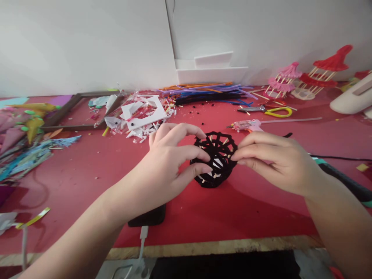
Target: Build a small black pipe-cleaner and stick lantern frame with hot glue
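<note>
A small round openwork frame (215, 182) of black fuzzy pipe cleaner and short pale sticks stands on the red table between my hands. My left hand (177, 155) reaches over its left side, with curved fingers and thumb gripping the black strands. On the right rim, my right hand (270, 161) pinches with thumb and fingertips together. A dark strand end (287, 135) sticks out behind the right hand; its path through the fingers is hidden. White shows through the gaps in the frame.
Behind lie a glue gun (245, 125), scissors (266, 110) with yellow handles, and pipe cleaners (203, 93). White scraps (148, 112) are left of them. A phone (148, 217) with a cable sits under my left forearm. Pink (283, 79) and red (325, 71) stick models stand back right.
</note>
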A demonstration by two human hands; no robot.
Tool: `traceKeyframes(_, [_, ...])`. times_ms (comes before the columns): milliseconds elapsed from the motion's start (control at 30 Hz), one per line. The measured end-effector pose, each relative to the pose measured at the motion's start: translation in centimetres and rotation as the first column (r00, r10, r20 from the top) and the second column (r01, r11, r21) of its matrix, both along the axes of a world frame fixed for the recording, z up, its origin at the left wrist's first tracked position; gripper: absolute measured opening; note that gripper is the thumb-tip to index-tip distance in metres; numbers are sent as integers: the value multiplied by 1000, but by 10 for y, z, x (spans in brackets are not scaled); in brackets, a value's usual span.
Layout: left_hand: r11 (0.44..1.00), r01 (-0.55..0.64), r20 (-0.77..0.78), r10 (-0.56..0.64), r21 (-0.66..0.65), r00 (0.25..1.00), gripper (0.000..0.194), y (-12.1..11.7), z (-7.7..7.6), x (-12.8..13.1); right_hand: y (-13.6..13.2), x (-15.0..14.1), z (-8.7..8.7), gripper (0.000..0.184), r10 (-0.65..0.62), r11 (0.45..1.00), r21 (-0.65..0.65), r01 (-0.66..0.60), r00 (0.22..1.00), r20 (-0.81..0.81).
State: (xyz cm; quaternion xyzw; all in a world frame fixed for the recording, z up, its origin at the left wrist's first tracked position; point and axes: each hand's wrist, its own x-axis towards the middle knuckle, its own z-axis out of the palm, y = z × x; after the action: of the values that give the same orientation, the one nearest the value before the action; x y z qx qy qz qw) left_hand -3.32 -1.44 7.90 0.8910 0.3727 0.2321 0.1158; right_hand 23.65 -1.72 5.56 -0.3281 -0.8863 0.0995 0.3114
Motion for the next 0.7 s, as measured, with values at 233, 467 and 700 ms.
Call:
traceKeyframes(233, [1000, -11, -38, 12, 13, 999, 13, -3, 0, 4, 0, 1, 0, 14, 10, 1000, 19, -10, 1000, 14])
traceKeyframes(467, [998, -33, -24, 34, 54, 999, 12, -6, -3, 4, 0, 0, 1, 14, 21, 1000, 19, -20, 1000, -10])
traceKeyframes(700, [994, -49, -31, 52, 93, 998, 16, -9, -4, 7, 0, 0, 0, 14, 26, 999, 24, -26, 1000, -11])
